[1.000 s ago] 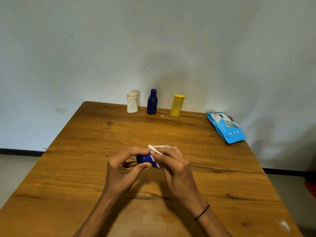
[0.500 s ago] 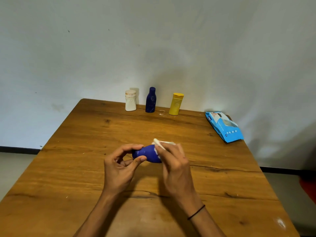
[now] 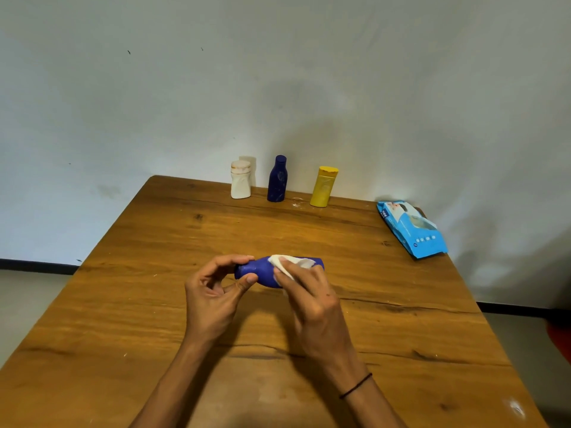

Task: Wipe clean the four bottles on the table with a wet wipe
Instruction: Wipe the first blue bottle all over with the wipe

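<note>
A small blue bottle lies sideways over the middle of the wooden table. My left hand pinches its left end between thumb and fingertips. My right hand presses a white wet wipe around the bottle's right part, fingers curled over it. Three more bottles stand upright along the far edge: a white bottle, a dark blue bottle and a yellow bottle.
A blue pack of wet wipes lies at the table's far right edge. A plain wall rises right behind the table. Floor shows on both sides, with something red low at the right.
The bottle has turned and slid leftward out of my right hand, so more of its blue body shows. My right hand with the wipe has shifted along it. The standing bottles are unmoved.
</note>
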Tool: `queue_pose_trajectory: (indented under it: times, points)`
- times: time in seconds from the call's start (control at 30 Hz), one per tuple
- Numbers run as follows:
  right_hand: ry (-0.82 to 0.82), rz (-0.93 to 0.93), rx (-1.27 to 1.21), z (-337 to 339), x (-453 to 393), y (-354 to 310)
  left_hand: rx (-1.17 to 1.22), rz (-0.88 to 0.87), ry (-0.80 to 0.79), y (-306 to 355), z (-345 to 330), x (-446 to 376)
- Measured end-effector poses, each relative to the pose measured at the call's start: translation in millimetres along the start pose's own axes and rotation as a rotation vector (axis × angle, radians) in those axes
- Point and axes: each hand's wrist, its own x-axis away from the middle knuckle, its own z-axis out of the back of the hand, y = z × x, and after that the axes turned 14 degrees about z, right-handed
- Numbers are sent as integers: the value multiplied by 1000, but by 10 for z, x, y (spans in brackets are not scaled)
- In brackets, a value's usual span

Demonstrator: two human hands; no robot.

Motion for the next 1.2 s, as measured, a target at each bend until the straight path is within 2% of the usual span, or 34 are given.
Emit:
queue_pose_trajectory:
  times: [0.2, 0.37, 0.47, 0.67, 0.87, 1.03, 1.13, 1.2]
  points:
    - [37, -226, 120, 25, -58, 164, -42, 23, -34, 20, -53, 57]
    - [-15, -69, 41, -122, -173, -190, -50, 13, -31, 80, -153, 39]
    - [-13, 18, 1, -84, -4, -169, -53, 35, -12, 93, -80, 17]
    - [22, -55, 148, 30, 356, 169, -112, 71, -2, 141, 1, 29]
    - [47, -150, 151, 48, 246, 148, -88, 40, -56, 157, -41, 22]
    - [-52, -76, 138, 9, 193, 95, -148, 22, -89, 212, 49, 0]
    - [11, 16, 216, -58, 177, -60, -130, 48, -30, 208, 5, 11]
    - [74, 44, 347, -95, 175, -120, -63, 130, -10, 209, -45, 38]
